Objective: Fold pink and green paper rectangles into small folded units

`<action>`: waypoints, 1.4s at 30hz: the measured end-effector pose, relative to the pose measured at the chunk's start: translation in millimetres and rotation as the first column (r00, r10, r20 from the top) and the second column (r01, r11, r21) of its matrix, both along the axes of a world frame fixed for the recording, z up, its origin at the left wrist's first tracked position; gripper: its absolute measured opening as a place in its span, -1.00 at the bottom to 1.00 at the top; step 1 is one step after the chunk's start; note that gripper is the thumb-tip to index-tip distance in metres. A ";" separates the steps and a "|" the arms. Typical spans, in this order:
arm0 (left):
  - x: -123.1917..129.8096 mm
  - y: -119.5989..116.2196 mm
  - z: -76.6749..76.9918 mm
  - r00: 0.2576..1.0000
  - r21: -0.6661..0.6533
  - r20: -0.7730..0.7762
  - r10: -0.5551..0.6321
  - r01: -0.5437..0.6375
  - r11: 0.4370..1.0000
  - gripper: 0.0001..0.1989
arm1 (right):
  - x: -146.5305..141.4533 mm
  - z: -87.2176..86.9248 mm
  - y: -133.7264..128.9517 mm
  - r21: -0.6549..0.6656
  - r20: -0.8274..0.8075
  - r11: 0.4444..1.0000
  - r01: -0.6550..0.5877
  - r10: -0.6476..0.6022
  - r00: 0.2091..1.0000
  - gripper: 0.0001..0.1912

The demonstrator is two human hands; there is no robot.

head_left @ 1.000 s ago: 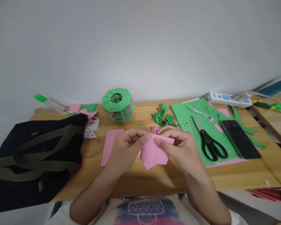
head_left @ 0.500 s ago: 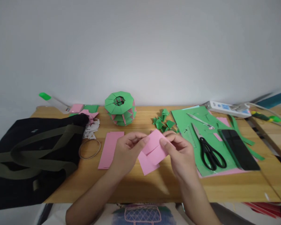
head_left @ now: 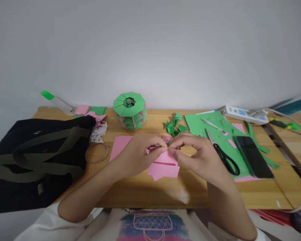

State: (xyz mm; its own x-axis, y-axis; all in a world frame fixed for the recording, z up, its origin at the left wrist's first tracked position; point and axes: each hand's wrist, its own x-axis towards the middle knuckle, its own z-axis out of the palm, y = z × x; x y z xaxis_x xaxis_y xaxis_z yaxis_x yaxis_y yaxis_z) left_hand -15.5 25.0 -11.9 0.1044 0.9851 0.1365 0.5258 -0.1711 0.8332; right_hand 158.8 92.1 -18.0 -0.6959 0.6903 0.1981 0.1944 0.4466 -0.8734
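Between my two hands is a folded pink paper (head_left: 165, 158), pinched along its top edge. My left hand (head_left: 142, 152) grips it from the left with thumb and fingers. From the right, my right hand (head_left: 195, 152) pinches the same edge, its fingertips close to those of the left. More pink sheets (head_left: 164, 171) lie on the table just beneath. A pink stack (head_left: 119, 145) shows partly behind my left hand. Folded green pieces (head_left: 174, 125) sit beyond the hands, and a round green and pink paper model (head_left: 129, 110) stands at the back.
A black bag (head_left: 50, 160) covers the left side, with a ring (head_left: 97, 153) beside it. At right are green sheets (head_left: 198, 124), scissors (head_left: 225, 159), a phone (head_left: 253, 157) and a power strip (head_left: 243, 114) with a cable.
The pink paper has turned from a diagonal to a more level position, and my fingertips have come together at its top edge. My right forearm has swung outward, now partly covering the scissors.
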 end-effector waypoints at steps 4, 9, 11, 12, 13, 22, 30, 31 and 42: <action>-5.1 -2.6 -2.1 0.999 -0.012 -0.039 -0.013 0.012 1.000 -0.77 | 10.4 6.3 5.9 -0.001 0.040 0.999 -0.045 0.045 0.998 -0.87; -7.0 -4.6 -6.0 1.000 -0.038 -0.011 -0.002 0.002 0.999 -0.82 | 17.9 5.1 8.6 -0.015 0.063 1.000 -0.015 0.015 0.998 -0.91; -4.9 -4.5 -6.4 1.000 -0.045 -0.011 -0.019 0.018 0.999 -0.82 | 14.9 2.4 5.3 -0.043 0.038 0.998 -0.040 0.042 0.998 -0.90; -3.8 -4.6 -5.8 1.000 -0.048 -0.007 -0.024 0.023 0.999 -0.83 | 13.2 1.0 3.5 -0.050 0.030 0.997 -0.051 0.052 0.998 -0.89; -3.1 -4.8 -4.8 1.000 -0.053 0.003 -0.024 0.024 0.998 -0.83 | 11.9 0.0 1.9 -0.053 0.025 0.997 -0.059 0.060 0.998 -0.87; -20.9 -9.3 -6.3 0.977 -0.071 0.164 0.135 -0.125 0.990 -0.87 | 23.8 -2.9 9.5 -0.187 -0.037 0.982 0.007 -0.015 0.999 -0.82; -7.5 -8.9 -22.1 0.819 -0.355 0.538 0.198 0.007 0.935 -0.73 | 17.7 -25.5 9.0 -0.537 -0.175 0.829 0.156 -0.290 0.941 -0.81; -3.9 -9.5 -21.2 0.815 -0.372 0.551 0.180 0.046 0.927 -0.75 | 16.0 -27.8 7.5 -0.545 -0.179 0.819 0.180 -0.323 0.929 -0.80; 7.5 -4.9 -25.0 0.679 -0.336 0.605 0.417 -0.257 0.906 -0.81 | 15.0 -30.8 -6.2 -0.531 -0.145 0.809 0.254 -0.382 0.913 -0.80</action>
